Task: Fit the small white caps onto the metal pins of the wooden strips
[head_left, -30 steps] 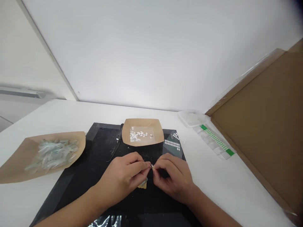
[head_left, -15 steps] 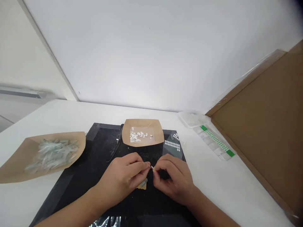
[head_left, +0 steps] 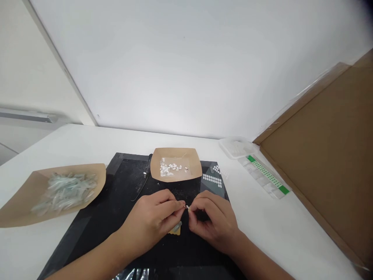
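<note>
Over the black mat (head_left: pixel 122 221), my left hand (head_left: pixel 155 219) and my right hand (head_left: pixel 212 219) meet fingertip to fingertip. Both are closed in a pinch around a tiny pale piece (head_left: pixel 187 207) between them; it is too small to name. Just below the left fingers lies a small yellow pad (head_left: pixel 175 232) with a greenish translucent piece (head_left: pixel 177 226) on it, partly hidden by the hand. Beyond the hands stands a brown paper tray (head_left: pixel 176 153) holding small white oval bits (head_left: pixel 166 169).
At left, a larger paper tray (head_left: pixel 20 212) holds many translucent strips (head_left: pixel 68 190). Sheets of white oval stickers (head_left: pixel 212 179) lie at the mat's right. Farther right are a clear plastic tray (head_left: pixel 237 147), a green-and-white strip (head_left: pixel 268 174) and a large cardboard box (head_left: pixel 326 155).
The hands keep the same pinch and almost the same place. The whole view has shifted very slightly.
</note>
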The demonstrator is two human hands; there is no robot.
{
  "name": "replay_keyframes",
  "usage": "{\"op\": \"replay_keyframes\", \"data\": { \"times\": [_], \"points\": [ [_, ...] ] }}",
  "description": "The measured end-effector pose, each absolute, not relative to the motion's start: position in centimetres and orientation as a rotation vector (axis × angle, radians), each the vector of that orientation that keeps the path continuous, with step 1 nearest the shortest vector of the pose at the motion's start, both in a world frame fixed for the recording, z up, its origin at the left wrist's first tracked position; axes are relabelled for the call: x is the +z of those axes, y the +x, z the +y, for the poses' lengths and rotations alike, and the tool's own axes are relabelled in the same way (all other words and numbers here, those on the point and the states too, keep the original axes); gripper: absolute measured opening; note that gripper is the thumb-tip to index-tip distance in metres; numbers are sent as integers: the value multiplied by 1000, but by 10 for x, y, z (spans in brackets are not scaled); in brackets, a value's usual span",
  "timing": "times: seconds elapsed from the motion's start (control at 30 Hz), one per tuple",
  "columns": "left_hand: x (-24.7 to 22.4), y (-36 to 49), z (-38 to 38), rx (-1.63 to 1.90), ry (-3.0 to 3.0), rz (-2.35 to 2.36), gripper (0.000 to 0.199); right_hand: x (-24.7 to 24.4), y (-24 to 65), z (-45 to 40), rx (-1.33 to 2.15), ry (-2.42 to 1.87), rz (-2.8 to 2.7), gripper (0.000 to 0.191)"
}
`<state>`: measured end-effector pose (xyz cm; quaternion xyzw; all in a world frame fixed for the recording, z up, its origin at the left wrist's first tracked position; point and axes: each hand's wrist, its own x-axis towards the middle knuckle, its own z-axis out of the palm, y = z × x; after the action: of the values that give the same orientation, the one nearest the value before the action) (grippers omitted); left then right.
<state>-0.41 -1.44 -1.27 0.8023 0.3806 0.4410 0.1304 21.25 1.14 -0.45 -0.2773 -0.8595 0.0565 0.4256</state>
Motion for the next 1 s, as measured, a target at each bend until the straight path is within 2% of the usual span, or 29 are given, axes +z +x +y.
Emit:
{"op": "replay_keyframes", "data": {
  "times": [1.0],
  "points": [
    [-18, -5, -13, 1305, 2307, 1130, 9, -7, 217, 15, 248, -658, -2271, 16]
  ]
}}
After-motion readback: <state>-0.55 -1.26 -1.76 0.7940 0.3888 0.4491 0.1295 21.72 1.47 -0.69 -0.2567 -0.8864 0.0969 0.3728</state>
